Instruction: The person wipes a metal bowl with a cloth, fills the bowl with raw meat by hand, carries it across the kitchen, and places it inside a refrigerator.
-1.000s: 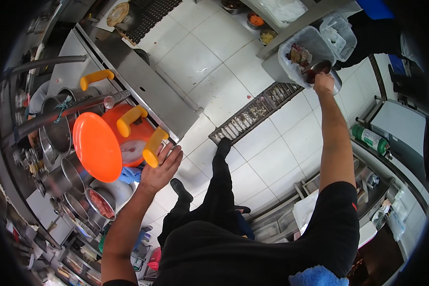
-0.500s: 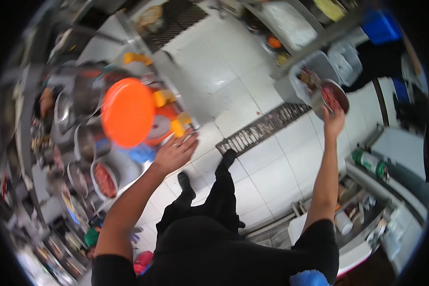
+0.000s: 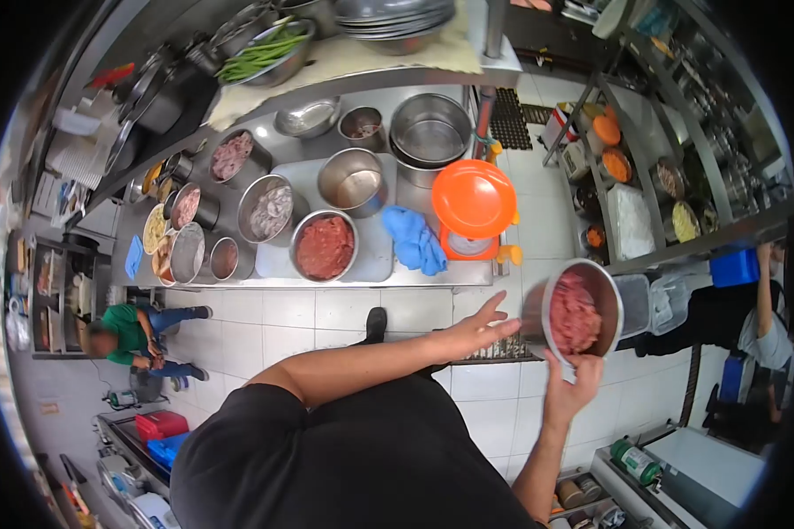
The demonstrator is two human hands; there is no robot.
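My right hand (image 3: 573,384) is closed on the near rim of a steel pot (image 3: 535,310), which tilts toward me. Pieces of raw red meat (image 3: 575,316) lie inside it. Just left of this pot, my left hand (image 3: 483,330) is held out with its fingers apart and nothing in them. Beyond that hand, at the right end of the steel counter, an orange round plate (image 3: 474,199) rests on an orange base with yellow parts. A crumpled blue cloth (image 3: 415,240) lies beside it.
On the counter, a white cutting board (image 3: 278,257) bears a pot of ground meat (image 3: 325,248) and other steel pots. An upper shelf (image 3: 353,78) overhangs the far side. One person (image 3: 123,335) sits at left; another person's arm (image 3: 765,286) shows at right, near a storage rack (image 3: 710,238).
The view has swung left toward the counter. The pot of meat is now closer to me, held by my right hand. My left hand has left the orange base's side and is near the pot.
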